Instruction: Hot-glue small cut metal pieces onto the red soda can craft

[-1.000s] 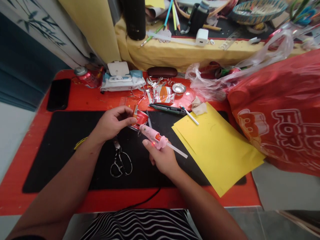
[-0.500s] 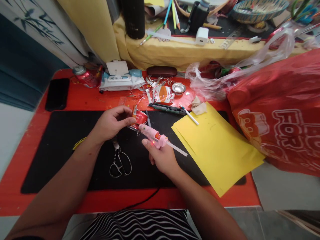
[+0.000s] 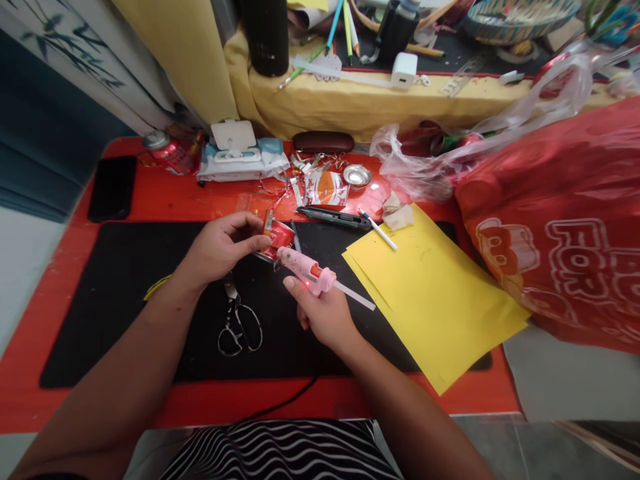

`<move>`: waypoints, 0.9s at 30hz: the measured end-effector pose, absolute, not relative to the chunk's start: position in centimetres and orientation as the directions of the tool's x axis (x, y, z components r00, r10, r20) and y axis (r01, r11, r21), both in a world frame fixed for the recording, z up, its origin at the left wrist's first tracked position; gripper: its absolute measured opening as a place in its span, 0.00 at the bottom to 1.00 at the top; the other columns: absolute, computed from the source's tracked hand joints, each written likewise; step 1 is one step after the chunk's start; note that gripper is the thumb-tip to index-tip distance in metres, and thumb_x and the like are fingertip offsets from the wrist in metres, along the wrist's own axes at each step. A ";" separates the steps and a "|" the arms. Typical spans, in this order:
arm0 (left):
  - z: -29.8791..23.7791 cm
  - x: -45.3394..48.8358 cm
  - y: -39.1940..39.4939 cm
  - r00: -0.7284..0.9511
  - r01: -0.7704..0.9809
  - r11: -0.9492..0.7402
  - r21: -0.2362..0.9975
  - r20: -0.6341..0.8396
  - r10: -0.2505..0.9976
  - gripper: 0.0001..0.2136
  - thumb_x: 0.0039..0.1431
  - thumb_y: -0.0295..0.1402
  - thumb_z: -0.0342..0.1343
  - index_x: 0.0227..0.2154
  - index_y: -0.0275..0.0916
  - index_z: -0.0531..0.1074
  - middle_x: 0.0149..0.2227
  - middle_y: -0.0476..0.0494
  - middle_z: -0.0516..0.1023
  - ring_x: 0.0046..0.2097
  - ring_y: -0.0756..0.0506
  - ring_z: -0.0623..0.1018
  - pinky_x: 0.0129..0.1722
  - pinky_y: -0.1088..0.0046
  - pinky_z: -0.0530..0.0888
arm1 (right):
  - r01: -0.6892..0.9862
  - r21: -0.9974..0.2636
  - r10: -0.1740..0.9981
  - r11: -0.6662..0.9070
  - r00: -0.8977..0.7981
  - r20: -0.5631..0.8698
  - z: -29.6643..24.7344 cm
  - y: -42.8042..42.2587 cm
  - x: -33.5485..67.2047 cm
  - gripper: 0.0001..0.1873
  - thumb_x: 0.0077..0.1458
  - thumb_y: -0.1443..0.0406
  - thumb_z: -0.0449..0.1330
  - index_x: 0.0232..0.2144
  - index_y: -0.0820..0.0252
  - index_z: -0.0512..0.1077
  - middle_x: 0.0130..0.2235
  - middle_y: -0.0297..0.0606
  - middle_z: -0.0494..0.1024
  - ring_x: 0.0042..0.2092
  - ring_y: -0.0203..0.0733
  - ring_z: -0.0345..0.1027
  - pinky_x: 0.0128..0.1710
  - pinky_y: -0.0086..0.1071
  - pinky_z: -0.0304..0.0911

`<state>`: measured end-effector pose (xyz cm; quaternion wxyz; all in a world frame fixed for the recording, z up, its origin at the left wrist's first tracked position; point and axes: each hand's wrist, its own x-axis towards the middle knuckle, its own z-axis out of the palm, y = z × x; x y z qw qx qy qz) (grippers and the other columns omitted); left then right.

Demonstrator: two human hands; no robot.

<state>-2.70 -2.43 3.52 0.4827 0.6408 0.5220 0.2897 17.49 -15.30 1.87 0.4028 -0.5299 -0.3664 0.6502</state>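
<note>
My right hand (image 3: 325, 313) is wrapped round a pink hot glue gun (image 3: 305, 267), its small light glowing red. A whitish glue stick (image 3: 356, 296) juts from the gun's back end. The nozzle points left and meets or nearly meets a red cut piece of drink can (image 3: 281, 238). My left hand (image 3: 233, 245) pinches that piece from the left between thumb and fingers; part of it is hidden by the fingers. Just below lie scissors (image 3: 240, 327) with black-and-white handles, on the black mat (image 3: 145, 333).
Yellow paper sheets (image 3: 430, 300) lie at right with a white pen (image 3: 379, 230) on them. A utility knife (image 3: 335, 217), metal scraps and a can bottom (image 3: 357, 175) lie behind the mat. A red bag (image 3: 560, 220) stands at right, wet wipes (image 3: 243, 163) and a phone (image 3: 113, 189) at back left.
Hardly anything differs. Both hands, the glue gun and the can piece keep their places; the view has shifted very slightly.
</note>
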 end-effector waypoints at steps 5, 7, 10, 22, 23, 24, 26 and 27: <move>3.3 -2.8 -2.4 0.291 0.380 0.017 0.925 -0.137 0.947 0.26 0.47 0.57 0.78 0.35 0.40 0.80 0.34 0.47 0.81 0.36 0.44 0.78 0.37 0.70 0.76 | -0.137 -0.898 0.907 -0.419 -0.104 -0.407 1.8 -15.3 17.5 0.35 0.66 0.45 0.67 0.66 0.59 0.79 0.16 0.22 0.65 0.17 0.35 0.59 0.17 0.25 0.56; 3.3 -2.9 -2.4 0.290 0.379 0.015 0.925 -0.134 0.948 0.27 0.46 0.58 0.79 0.34 0.40 0.79 0.34 0.47 0.80 0.35 0.44 0.78 0.36 0.70 0.76 | -0.130 -0.896 0.904 -0.425 -0.102 -0.414 1.7 -15.3 17.5 0.34 0.66 0.45 0.67 0.64 0.59 0.81 0.16 0.22 0.65 0.17 0.35 0.59 0.18 0.25 0.56; 3.3 -2.8 -2.4 0.286 0.387 0.005 0.922 -0.125 0.950 0.27 0.46 0.58 0.78 0.34 0.40 0.79 0.33 0.47 0.80 0.35 0.44 0.79 0.36 0.70 0.77 | -0.114 -0.893 0.899 -0.436 -0.097 -0.427 1.6 -15.3 17.5 0.32 0.66 0.43 0.67 0.59 0.58 0.83 0.16 0.23 0.65 0.17 0.35 0.60 0.18 0.26 0.58; 3.2 -2.9 -2.4 0.295 0.406 -0.013 0.914 -0.118 0.948 0.25 0.49 0.57 0.77 0.35 0.40 0.79 0.34 0.46 0.81 0.36 0.44 0.79 0.37 0.69 0.77 | -0.151 -0.892 0.904 -0.427 -0.107 -0.415 1.7 -15.1 17.5 0.32 0.66 0.44 0.67 0.62 0.56 0.82 0.16 0.23 0.65 0.17 0.36 0.59 0.17 0.26 0.57; 3.2 -3.0 -2.4 0.296 0.403 -0.009 0.915 -0.121 0.947 0.26 0.49 0.57 0.77 0.35 0.40 0.79 0.35 0.46 0.81 0.36 0.43 0.79 0.37 0.69 0.77 | -0.150 -0.892 0.904 -0.426 -0.106 -0.414 1.8 -15.1 17.5 0.31 0.66 0.44 0.67 0.62 0.56 0.82 0.16 0.24 0.65 0.17 0.36 0.59 0.17 0.26 0.57; 3.2 -3.0 -2.4 0.298 0.398 -0.005 0.917 -0.124 0.946 0.26 0.48 0.57 0.77 0.35 0.40 0.80 0.35 0.46 0.82 0.36 0.43 0.80 0.38 0.68 0.78 | -0.147 -0.893 0.904 -0.426 -0.106 -0.414 1.8 -15.1 17.5 0.31 0.66 0.45 0.67 0.61 0.56 0.82 0.16 0.24 0.65 0.17 0.36 0.59 0.17 0.26 0.58; 3.2 -3.0 -2.4 0.303 0.391 -0.004 0.920 -0.124 0.945 0.26 0.48 0.58 0.78 0.35 0.40 0.80 0.35 0.46 0.82 0.37 0.43 0.80 0.38 0.68 0.78 | -0.138 -0.893 0.903 -0.427 -0.105 -0.416 1.9 -15.1 17.5 0.30 0.66 0.45 0.67 0.61 0.56 0.83 0.16 0.24 0.65 0.17 0.36 0.59 0.17 0.27 0.58; 3.1 -3.0 -2.4 0.301 0.390 -0.005 0.921 -0.122 0.946 0.26 0.48 0.58 0.78 0.35 0.41 0.80 0.35 0.46 0.82 0.36 0.43 0.80 0.38 0.68 0.78 | -0.136 -0.893 0.903 -0.429 -0.105 -0.417 1.9 -15.1 17.6 0.30 0.66 0.45 0.67 0.61 0.56 0.82 0.16 0.24 0.65 0.17 0.36 0.59 0.17 0.26 0.58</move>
